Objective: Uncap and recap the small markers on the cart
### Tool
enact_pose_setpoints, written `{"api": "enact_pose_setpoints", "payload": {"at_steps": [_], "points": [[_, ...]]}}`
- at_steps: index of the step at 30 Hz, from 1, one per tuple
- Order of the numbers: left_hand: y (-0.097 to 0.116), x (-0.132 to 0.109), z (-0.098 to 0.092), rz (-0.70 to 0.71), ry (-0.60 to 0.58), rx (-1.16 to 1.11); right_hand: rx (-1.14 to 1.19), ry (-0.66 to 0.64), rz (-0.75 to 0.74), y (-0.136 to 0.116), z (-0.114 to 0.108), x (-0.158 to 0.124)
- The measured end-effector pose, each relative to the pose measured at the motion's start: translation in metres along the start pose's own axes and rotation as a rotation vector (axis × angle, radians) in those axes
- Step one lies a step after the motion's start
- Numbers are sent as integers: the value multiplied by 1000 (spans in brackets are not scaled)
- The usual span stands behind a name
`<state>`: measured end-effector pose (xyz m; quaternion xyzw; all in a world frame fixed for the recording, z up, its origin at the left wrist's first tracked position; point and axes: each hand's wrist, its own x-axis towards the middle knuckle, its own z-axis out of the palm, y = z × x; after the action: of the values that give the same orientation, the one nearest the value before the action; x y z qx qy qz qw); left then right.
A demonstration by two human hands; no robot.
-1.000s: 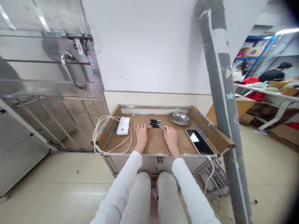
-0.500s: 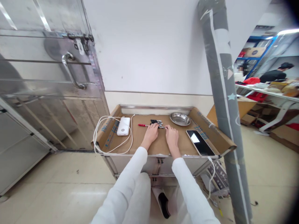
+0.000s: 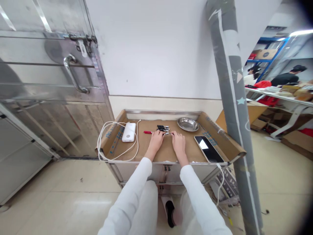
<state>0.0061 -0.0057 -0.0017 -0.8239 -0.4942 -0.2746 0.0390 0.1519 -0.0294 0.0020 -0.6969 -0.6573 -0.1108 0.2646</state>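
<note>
My left hand (image 3: 156, 141) and my right hand (image 3: 179, 143) are close together over the cardboard-covered top, fingers closed in pinches. A slim pen (image 3: 167, 133) with a dark and silvery section spans the gap between them, gripped at each end; my fingertips hide much of it. Several black pens (image 3: 162, 127) lie side by side just beyond my left hand. A red pen (image 3: 147, 132) rests to the left of that hand, its right end hidden by the fingers. Behind my right hand is a shallow oval metal dish (image 3: 188, 124).
A white power bank (image 3: 128, 132) with a looped white cable (image 3: 117, 160) occupies the left side. On the right lies a phone (image 3: 209, 149). Raised cardboard edges (image 3: 221, 136) border the top. A tall wrapped roll (image 3: 236, 98) leans at the right; two people sit beyond it.
Both hands have shifted only slightly, still holding the pen between them. More of the black pens shows past the left hand. The foot below has moved a little.
</note>
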Motion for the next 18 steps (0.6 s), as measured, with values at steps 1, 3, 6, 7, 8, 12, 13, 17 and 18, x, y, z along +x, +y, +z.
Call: {"api": "enact_pose_setpoints", "payload": {"at_steps": [1, 3, 6, 7, 8, 12, 13, 17, 18], "points": [[0, -1, -1, 7, 5, 2, 12, -2, -27, 0, 0, 0], [0, -1, -2, 18, 18, -2, 63, -6, -85, -1, 0, 1], [0, -1, -5, -22, 48, -10, 222, -49, -241, -3, -1, 0], [0, -1, -6, -50, 61, 0, 274, -75, -299, -4, -1, 0], [1, -1, -7, -84, 79, 17, 315, -101, -346, -4, 0, 0], [2, -5, -13, -292, 187, 163, 363, -103, -359, -5, 3, 0], [2, -6, -14, -350, 200, 208, 358, -87, -335, -5, 4, 0], [3, -11, -14, -468, 157, 309, 284, -78, -239, -3, 10, 2], [3, -11, -13, -472, 140, 316, 258, -87, -224, -2, 11, 2]]}}
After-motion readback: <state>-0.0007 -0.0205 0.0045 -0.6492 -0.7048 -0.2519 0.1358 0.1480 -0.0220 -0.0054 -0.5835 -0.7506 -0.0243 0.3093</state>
